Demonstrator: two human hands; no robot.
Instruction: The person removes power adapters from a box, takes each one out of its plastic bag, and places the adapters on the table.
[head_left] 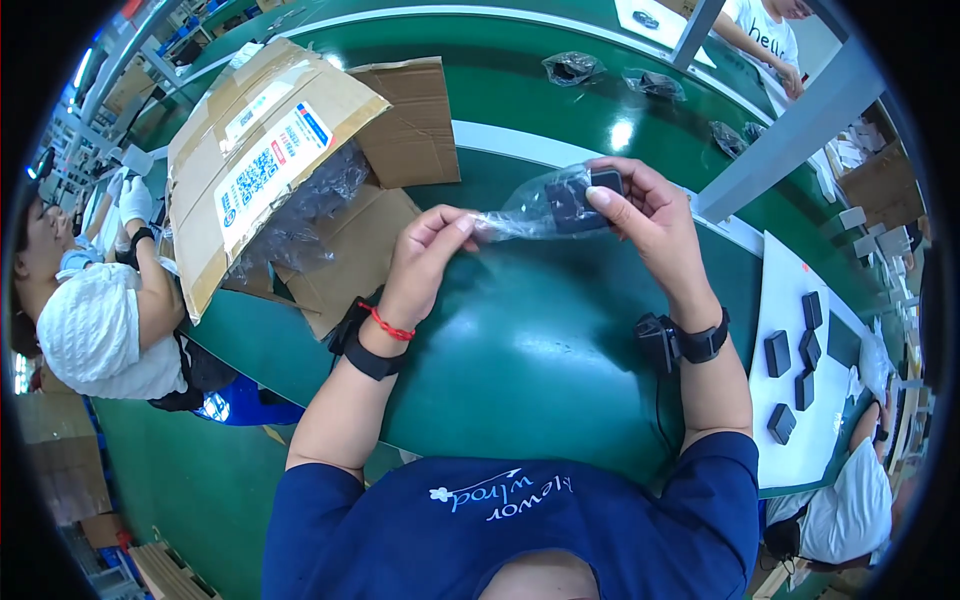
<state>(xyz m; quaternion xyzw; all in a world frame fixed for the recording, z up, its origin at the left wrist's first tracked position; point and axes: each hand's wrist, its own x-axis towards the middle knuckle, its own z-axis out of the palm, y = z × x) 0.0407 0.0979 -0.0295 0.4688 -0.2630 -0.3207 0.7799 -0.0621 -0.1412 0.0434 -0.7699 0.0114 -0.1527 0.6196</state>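
Over the green table, a small black box-shaped device [572,203] sits inside a clear plastic bag [520,208]. My right hand [655,222] is closed round the device end, thumb on top and fingers behind. The bag's narrow, bunched end is pinched between the thumb and fingers of my left hand [428,258], so the bag stretches sideways between both hands. To the left of my left hand stands an open cardboard box [235,140], tipped toward me, with several crumpled clear bags [318,205] showing at its opening.
On a white sheet [790,460] at the right lie several black blocks [782,424]. Several bagged dark items [572,68] rest on the green conveyor [500,60] beyond a grey metal post [790,125]. Co-workers sit at left, lower right and far right.
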